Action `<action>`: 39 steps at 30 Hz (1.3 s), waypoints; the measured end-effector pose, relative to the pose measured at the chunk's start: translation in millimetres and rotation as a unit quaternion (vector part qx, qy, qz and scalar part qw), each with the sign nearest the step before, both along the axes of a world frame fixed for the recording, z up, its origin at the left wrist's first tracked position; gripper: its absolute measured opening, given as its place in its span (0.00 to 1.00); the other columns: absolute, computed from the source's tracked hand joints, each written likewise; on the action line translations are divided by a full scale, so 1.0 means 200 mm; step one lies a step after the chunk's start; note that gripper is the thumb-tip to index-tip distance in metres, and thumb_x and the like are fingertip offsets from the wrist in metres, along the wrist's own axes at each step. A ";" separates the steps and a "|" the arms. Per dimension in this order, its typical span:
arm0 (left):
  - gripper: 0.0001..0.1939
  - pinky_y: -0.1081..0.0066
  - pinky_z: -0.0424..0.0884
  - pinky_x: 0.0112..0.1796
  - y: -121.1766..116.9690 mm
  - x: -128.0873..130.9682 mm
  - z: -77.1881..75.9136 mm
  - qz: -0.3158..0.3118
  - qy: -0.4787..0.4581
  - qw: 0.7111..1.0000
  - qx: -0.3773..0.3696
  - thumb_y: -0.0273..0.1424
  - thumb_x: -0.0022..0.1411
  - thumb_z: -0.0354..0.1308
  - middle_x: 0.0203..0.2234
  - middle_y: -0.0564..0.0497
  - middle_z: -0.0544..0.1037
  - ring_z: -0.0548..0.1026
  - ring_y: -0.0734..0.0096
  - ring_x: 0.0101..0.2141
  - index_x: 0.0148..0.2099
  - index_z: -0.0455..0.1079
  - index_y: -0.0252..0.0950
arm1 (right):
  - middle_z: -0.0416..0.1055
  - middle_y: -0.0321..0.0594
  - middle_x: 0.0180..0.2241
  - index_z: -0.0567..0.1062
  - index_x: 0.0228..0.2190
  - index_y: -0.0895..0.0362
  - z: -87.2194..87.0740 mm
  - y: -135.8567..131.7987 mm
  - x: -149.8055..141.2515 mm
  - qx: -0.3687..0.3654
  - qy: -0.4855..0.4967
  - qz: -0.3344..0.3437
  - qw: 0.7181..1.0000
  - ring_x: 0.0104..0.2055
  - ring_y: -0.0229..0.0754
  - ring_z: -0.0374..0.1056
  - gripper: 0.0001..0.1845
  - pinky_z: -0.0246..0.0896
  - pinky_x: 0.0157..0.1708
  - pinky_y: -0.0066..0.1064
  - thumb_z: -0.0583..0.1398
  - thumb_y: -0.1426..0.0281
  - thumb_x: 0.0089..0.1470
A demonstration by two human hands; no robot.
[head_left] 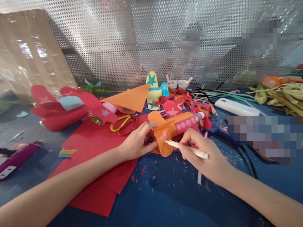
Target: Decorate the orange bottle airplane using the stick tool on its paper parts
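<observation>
An orange paper-covered bottle airplane lies at the middle, with a rounded wing, a pale star and a pink dotted strip. My left hand is closed around its near left end, thumb and fingers against the wing. Between the fingertips of my right hand is a cream pen-shaped tool. Its tip is at the star on the wing; whether it touches cannot be made out. Red paper sheets lie under my left forearm. Scissors with yellow and red handles rest just beyond my left hand.
A red paper airplane stands at left, near a purple power strip. Behind are an orange paper piece, a yellow airplane and red paper scraps. At right are a white bar-shaped object and a blue corded tool.
</observation>
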State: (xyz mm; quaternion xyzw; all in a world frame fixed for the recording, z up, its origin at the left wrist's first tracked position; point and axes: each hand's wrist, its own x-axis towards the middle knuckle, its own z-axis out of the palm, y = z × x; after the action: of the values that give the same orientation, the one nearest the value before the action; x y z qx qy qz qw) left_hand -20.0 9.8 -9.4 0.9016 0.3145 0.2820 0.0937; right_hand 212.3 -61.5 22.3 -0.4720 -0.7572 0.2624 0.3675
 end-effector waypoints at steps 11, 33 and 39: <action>0.21 0.70 0.70 0.32 0.00 0.00 0.00 0.001 0.002 1.000 0.004 0.36 0.64 0.52 0.38 0.48 0.68 0.72 0.68 0.36 0.55 0.53 0.38 | 0.65 0.31 0.20 0.61 0.25 0.54 0.00 -0.01 0.00 0.001 0.007 0.003 1.000 0.19 0.33 0.60 0.10 0.53 0.21 0.26 0.53 0.66 0.58; 0.21 0.69 0.70 0.33 0.00 0.00 0.00 0.002 -0.001 1.000 -0.008 0.37 0.63 0.52 0.41 0.47 0.68 0.72 0.68 0.37 0.56 0.53 0.38 | 0.65 0.30 0.18 0.61 0.25 0.53 0.00 0.00 0.00 -0.006 0.008 -0.018 1.000 0.18 0.33 0.59 0.10 0.52 0.20 0.26 0.53 0.68 0.57; 0.19 0.67 0.71 0.36 -0.01 0.00 0.01 -0.002 -0.006 1.000 -0.025 0.35 0.63 0.52 0.45 0.45 0.68 0.72 0.66 0.41 0.54 0.54 0.40 | 0.64 0.29 0.18 0.61 0.24 0.53 0.00 -0.01 0.01 -0.012 0.050 -0.009 0.999 0.18 0.33 0.58 0.11 0.51 0.19 0.26 0.53 0.68 0.57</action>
State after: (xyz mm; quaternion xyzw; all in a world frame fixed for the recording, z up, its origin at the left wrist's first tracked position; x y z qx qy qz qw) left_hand -19.1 8.7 -7.0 0.8980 0.3187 0.2792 0.1189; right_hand 213.5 -62.6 22.2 -0.4698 -0.7300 0.2916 0.4017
